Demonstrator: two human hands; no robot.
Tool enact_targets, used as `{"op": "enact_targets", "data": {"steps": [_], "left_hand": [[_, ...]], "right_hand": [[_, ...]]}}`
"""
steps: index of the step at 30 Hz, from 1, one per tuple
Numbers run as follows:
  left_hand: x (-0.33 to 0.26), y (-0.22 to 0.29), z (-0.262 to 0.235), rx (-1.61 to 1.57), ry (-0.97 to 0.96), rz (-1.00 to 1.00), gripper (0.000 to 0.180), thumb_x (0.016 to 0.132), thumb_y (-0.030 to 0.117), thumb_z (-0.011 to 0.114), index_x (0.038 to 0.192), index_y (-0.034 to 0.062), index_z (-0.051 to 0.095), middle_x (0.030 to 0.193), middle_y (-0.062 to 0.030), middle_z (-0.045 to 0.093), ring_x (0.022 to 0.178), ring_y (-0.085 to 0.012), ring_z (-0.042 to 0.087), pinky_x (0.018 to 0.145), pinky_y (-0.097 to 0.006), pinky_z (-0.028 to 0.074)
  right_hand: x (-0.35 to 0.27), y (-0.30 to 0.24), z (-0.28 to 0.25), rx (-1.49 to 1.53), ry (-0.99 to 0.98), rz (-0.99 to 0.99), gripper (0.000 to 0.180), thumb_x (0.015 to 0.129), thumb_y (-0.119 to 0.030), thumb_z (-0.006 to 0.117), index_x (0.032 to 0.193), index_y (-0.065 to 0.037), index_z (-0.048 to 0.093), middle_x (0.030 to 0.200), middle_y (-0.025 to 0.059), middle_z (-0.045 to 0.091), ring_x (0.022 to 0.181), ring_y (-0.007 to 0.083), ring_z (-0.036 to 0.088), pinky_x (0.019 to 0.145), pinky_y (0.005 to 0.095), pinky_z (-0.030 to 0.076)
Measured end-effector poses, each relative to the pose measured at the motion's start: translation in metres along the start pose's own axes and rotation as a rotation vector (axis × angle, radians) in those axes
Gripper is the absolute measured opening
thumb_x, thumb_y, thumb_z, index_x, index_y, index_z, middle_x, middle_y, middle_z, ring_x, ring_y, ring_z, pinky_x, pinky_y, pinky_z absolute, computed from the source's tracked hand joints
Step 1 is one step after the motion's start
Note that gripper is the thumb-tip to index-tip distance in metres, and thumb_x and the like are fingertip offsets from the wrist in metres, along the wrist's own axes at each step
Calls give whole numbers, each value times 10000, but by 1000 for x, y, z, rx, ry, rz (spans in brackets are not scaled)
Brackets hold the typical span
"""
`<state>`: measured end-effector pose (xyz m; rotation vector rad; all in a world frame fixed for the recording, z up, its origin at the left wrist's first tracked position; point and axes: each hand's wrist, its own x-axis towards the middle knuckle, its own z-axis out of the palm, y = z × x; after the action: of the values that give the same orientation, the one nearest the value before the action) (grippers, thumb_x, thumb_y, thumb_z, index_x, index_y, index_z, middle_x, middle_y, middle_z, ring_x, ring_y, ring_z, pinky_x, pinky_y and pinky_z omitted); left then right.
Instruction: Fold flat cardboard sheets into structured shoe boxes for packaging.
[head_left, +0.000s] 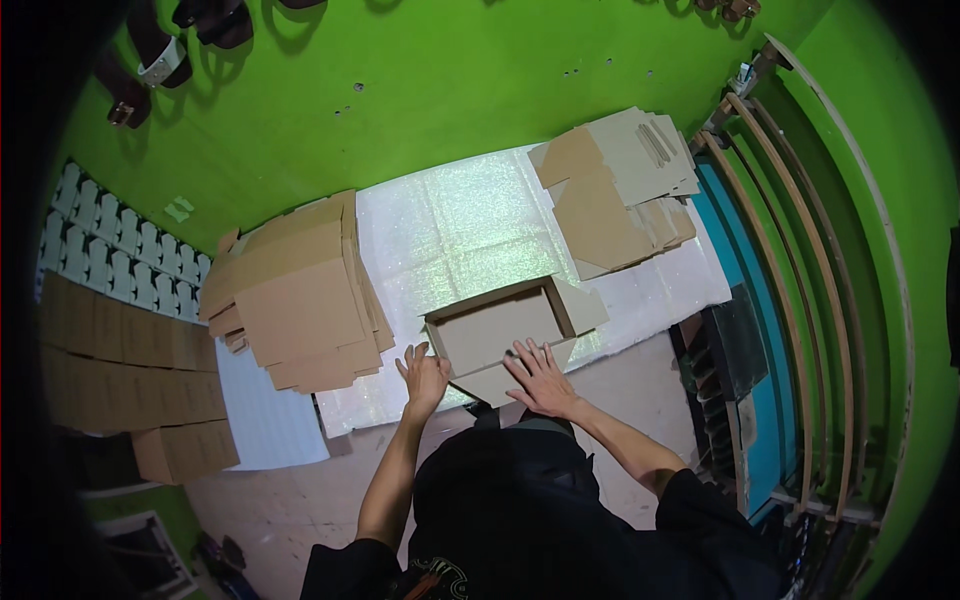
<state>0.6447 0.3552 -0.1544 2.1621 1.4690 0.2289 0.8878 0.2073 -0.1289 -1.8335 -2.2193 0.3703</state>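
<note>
A brown cardboard box (502, 322), partly folded, sits near the front edge of the table. Its side walls stand up around an open inside, and flaps stick out at its right end and front. My right hand (545, 382) lies on the front flap with its fingers spread over the box's near edge. At the box's near left corner is my left hand (425, 375), fingers apart and thumb toward the cardboard. Neither hand is wrapped around anything. The underside of the box is hidden.
Flat cardboard blanks (300, 310) are piled on the table's left, and another pile (610, 200) lies at the far right. Shiny whitish sheeting (440, 210) covers the table. Closed cartons (130, 340) stand at left. A wooden-railed rack (800, 240) stands at right.
</note>
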Motion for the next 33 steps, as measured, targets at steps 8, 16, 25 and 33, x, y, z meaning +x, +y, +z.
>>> {"op": "enact_targets", "data": {"steps": [8,16,25,33], "left_hand": [[-13,12,-12,79,66,-18,326,917,293,635,988,-10,732,1425,-247,492,1384,-460,359,1124,-708,199],[-40,54,-21,155,10,492,556,845,394,741,1204,-13,618,1546,-229,356,1496,-452,190,1157,-711,116],[-25,27,7,85,21,459,431,871,458,687,1036,61,720,1592,-210,297,1510,-490,109,1085,-810,31],[-29,44,9,-4,99,218,381,828,432,732,928,65,747,1659,-219,159,1499,-559,13,1051,-842,35]], "right_hand": [[6,-4,19,-40,15,131,737,909,-495,657,1496,-114,427,1595,222,280,1483,461,223,1192,605,207],[9,-6,15,-73,31,151,721,894,-509,664,1456,-104,468,1558,215,343,1470,447,260,1194,593,214],[13,73,-41,-184,-18,14,712,770,-664,695,1188,-88,707,1504,209,418,1482,452,222,1157,713,151],[11,120,-48,-17,-61,6,589,768,-617,732,996,-77,784,1619,189,244,1478,548,104,1137,754,130]]}}
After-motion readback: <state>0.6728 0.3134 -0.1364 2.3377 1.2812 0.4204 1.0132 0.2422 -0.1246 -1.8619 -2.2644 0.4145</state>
